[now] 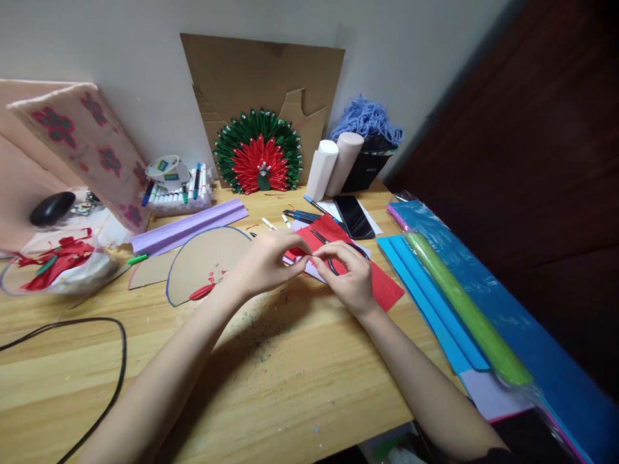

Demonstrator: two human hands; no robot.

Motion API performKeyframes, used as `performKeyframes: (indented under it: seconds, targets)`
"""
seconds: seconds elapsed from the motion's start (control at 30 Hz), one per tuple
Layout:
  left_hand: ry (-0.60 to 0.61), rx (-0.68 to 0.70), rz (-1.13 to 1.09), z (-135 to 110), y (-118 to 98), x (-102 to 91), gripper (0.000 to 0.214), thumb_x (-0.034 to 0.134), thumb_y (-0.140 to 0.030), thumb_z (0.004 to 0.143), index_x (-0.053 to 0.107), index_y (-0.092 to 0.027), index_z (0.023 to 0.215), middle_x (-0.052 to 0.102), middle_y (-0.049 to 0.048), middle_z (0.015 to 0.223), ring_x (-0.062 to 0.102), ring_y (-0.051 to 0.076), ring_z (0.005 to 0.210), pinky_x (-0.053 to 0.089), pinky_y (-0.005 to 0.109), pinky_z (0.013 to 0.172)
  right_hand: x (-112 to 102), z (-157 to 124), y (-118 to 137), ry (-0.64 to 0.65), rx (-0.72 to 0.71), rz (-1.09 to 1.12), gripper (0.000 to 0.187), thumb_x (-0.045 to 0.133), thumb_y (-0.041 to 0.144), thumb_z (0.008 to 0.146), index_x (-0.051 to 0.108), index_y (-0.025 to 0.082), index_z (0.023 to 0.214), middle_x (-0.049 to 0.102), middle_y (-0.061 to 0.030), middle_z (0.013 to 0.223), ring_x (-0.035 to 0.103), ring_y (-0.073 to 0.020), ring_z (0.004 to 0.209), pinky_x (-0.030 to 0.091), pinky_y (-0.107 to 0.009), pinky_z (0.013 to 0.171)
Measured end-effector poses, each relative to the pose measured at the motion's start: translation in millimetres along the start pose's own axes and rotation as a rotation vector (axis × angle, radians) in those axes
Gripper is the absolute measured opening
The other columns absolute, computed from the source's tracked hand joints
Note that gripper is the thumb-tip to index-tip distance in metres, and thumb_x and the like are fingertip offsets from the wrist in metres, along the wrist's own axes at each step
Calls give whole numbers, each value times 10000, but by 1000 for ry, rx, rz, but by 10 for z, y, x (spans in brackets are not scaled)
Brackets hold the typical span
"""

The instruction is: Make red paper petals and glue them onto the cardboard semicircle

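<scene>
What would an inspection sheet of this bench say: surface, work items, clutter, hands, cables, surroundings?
Surface: wooden table, dark flecks scattered in front of the hands.
Work items: red sheet with scissors on it; blue-edged cardboard cutout bearing red pieces.
Clutter: phone, purple paper, markers with a tape roll on top, green roll at right.
Hands: left hand and right hand pinch, fingertips meeting; anything between them too small to tell.
Cables: black cable curving over the table's left side.
Surroundings: cardboard panel against the wall, green-and-red craft in front.
</scene>
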State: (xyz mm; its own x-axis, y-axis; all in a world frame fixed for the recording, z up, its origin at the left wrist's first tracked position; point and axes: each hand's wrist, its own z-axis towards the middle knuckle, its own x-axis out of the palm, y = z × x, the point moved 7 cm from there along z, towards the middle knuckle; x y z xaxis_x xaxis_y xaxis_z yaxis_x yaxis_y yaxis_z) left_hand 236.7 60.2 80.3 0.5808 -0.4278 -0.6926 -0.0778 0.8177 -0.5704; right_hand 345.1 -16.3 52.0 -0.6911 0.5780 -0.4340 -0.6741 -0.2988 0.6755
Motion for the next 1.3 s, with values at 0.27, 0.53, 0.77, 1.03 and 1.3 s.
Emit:
performKeyframes:
  seconds: [0.27,0.53,0.77,1.03,1.3]
  targets:
    - [-82,-190,-96,-351,-19,-58,99,581,-116,738,637,-150,813,674,22,777,611,117,714,475,233,681,193,-118,105,125,61,168,31,602,182,790,614,206,806,624,-22,779,599,-153,701,507,-297,673]
    - [-199,-403,-27,-1350,-36,-360,80,564,-169,779,612,-167,842,672,31,808,618,136,741,486,256,681,1136,-514,279,519,456,638,166,656,327,750,617,165,754,654,-41,720,626,-163,669,513,-277,621]
    - [-446,-647,53,-2406,2,-956,98,552,-209,803,624,-181,864,665,31,825,619,149,778,497,272,722,2100,-552,1049,825,335,708,177,646,333,738,616,159,735,632,-22,700,581,-142,638,462,-267,600]
    - [-822,-907,205,-3688,73,-1636,102,621,-237,753,641,-154,808,681,46,810,639,158,786,502,262,761,3283,-754,2000,1050,224,829,163,643,315,709,613,154,714,602,-3,654,532,-116,584,418,-244,568]
    - [-913,-962,303,-4209,111,-1959,86,615,-219,734,631,-150,783,679,40,784,632,153,747,492,257,729,3807,-923,2416,1089,211,903,195,651,335,701,619,144,725,624,-14,684,554,-122,603,433,-250,595]
